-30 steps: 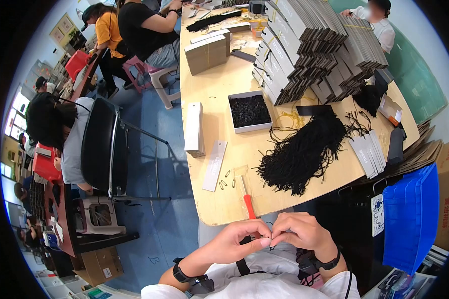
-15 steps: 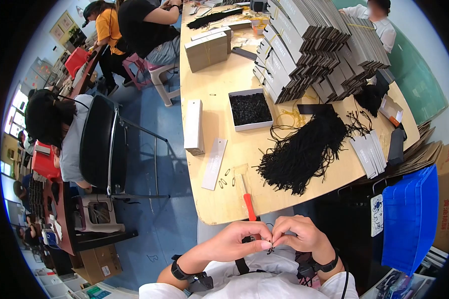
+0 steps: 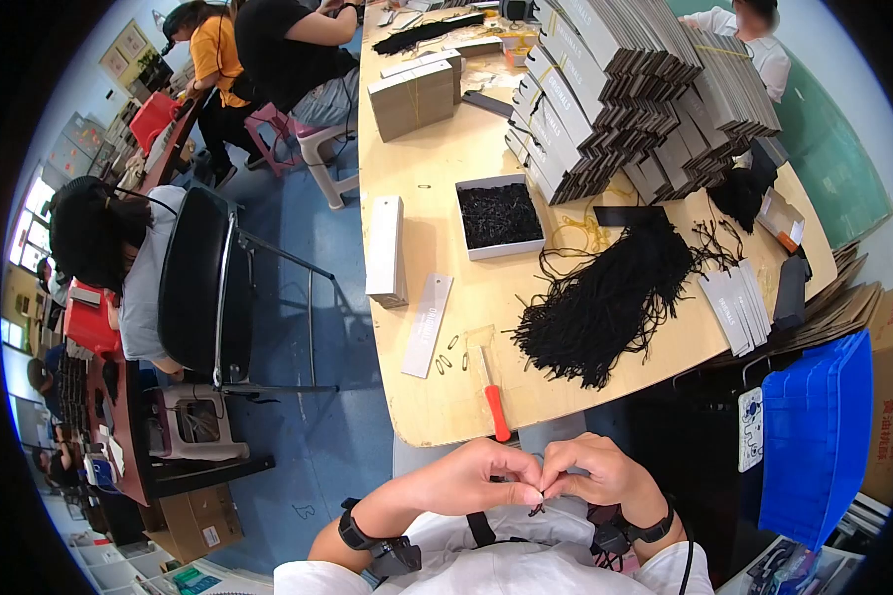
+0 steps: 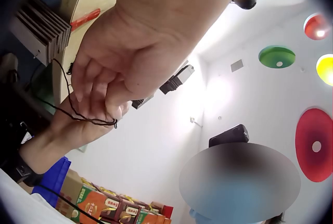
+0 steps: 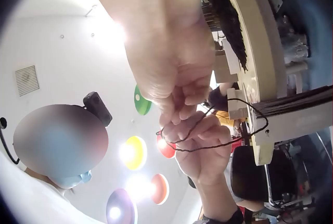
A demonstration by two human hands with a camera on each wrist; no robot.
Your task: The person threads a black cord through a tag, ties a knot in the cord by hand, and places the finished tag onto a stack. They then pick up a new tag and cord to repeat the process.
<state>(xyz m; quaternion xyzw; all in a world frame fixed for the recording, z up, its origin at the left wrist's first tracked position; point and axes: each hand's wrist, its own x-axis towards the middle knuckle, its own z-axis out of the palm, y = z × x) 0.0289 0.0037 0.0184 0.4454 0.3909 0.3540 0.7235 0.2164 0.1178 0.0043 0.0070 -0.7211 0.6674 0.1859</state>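
Observation:
Both hands meet over the lap, just off the table's near edge, fingertips together in the head view. Between thumb and fingers the left hand (image 3: 486,478) pinches a thin black cord (image 4: 78,116). From the other side the right hand (image 3: 595,470) pinches the same cord. A wide loop of this cord (image 5: 229,145) hangs around the fingers in the right wrist view, and a small dark bit shows under the fingertips in the head view. The fingers hide the spot where the strands meet.
On the table (image 3: 437,412) lie a red-handled tool (image 3: 496,407), a grey tag (image 3: 428,327), safety pins (image 3: 451,352), a box of small black pieces (image 3: 499,218) and a heap of black cords (image 3: 605,302). Tall tag stacks (image 3: 605,99) stand behind. A blue crate (image 3: 814,436) is right.
A dark end of cord has come into sight below the pinching fingertips. Both hands stay in nearly the same place, with small shifts of the fingers.

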